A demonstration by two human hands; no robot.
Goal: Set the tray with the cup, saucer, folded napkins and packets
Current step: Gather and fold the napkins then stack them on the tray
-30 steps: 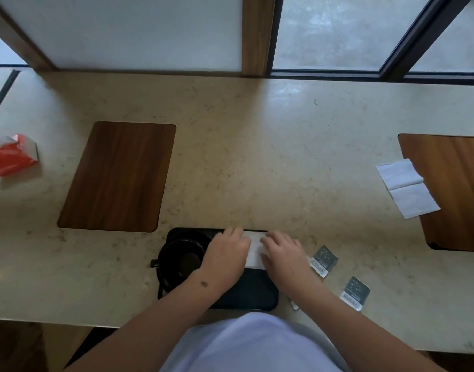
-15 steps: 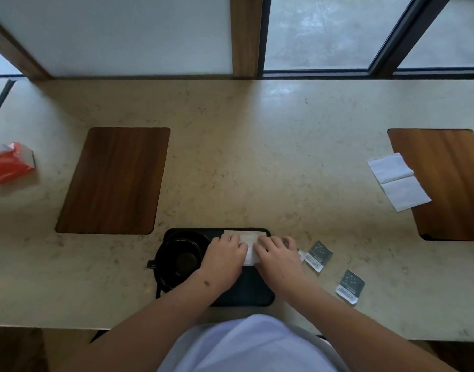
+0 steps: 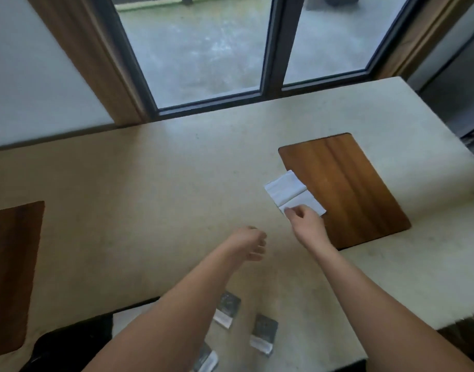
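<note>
The black rectangular tray [image 3: 77, 336] lies at the lower left of the frame on the pale stone surface [image 3: 155, 189], mostly hidden by the left forearm, with a white folded napkin [image 3: 125, 319] partly visible on it; three small grey foil packets [image 3: 227, 310] lie on the surface just right of the tray, near the bottom centre; above them the left hand [image 3: 250, 244] hovers mid-frame, its fingers [image 3: 257, 253] loosely curled and holding nothing; to the right, the right hand [image 3: 305, 222] pinches the near edge of a second white folded napkin [image 3: 289, 190], which lies partly on a brown wooden inlay panel [image 3: 345, 189].
</note>
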